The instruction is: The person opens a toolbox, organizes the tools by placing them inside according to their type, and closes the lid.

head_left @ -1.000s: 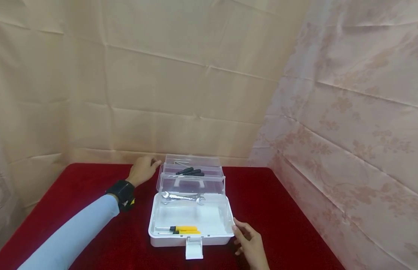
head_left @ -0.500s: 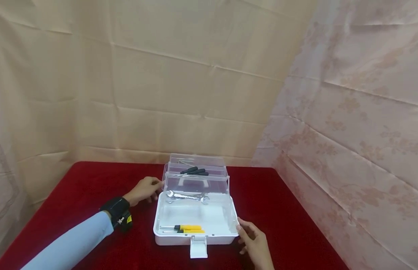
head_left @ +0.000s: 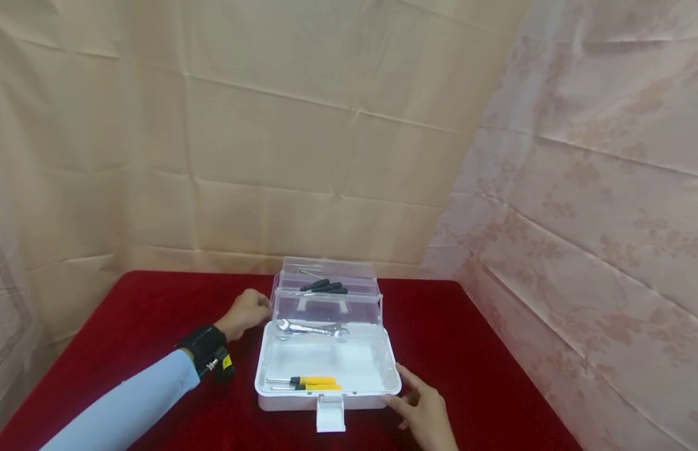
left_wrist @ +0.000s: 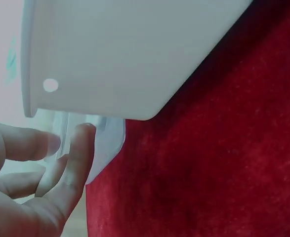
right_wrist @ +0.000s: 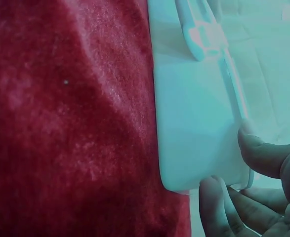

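Observation:
A white toolbox (head_left: 326,403) stands with its clear lid (head_left: 326,266) swung back and its clear trays raised. My left hand (head_left: 247,313) is at the lid's left edge; in the left wrist view its thumb and fingers (left_wrist: 80,153) pinch the clear plastic behind the white side wall. My right hand (head_left: 424,410) grips the front right corner, thumb (right_wrist: 251,143) on the front rim and the other fingers round the side. Two yellow-handled screwdrivers (head_left: 317,380) lie inside at the front. Crossed wrenches (head_left: 312,329) and black-handled tools (head_left: 326,286) lie in the trays.
The toolbox rests on a table with a red cloth (head_left: 472,376). An opened white latch (head_left: 330,416) hangs at the front. A beige curtain (head_left: 303,138) closes off the back, and a flowered curtain (head_left: 608,200) the right side.
My left hand came down from behind the lid's upper left to its left edge and closed on it. My right thumb shifted from the corner onto the front rim. The toolbox stays put.

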The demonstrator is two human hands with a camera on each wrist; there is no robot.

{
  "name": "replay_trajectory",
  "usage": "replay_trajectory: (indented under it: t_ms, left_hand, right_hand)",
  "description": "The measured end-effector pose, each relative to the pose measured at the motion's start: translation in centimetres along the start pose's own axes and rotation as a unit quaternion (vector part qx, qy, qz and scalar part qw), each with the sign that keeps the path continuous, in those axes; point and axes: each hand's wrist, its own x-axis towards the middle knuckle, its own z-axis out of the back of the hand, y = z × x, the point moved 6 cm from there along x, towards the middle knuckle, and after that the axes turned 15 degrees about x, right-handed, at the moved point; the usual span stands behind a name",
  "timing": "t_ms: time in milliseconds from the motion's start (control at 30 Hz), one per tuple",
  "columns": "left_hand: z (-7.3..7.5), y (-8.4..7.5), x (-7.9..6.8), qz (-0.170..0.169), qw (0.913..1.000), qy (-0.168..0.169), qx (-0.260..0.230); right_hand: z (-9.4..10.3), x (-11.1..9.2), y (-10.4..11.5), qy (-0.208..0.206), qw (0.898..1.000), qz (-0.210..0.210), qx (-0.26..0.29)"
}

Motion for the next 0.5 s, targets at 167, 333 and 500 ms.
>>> replay_trajectory:
  t_ms: [167, 333, 500]
  left_hand:
    - [0.20, -0.27, -0.14, 0.009, 0.9997, -0.014, 0.017]
    - [0.27, -0.33, -0.19, -0.019, 0.9989, -0.035, 0.024]
    - [0.34, -0.22, -0.52, -0.069, 0.9954, -0.064, 0.015]
  right_hand:
    - [0.09, 0.21, 0.15, -0.007, 1.000, 0.004, -0.020]
    - [0.14, 0.39, 0.15, -0.012, 0.999, 0.000, -0.032]
    - [0.11, 0.49, 0.04, -0.017, 0.999, -0.009, -0.043]
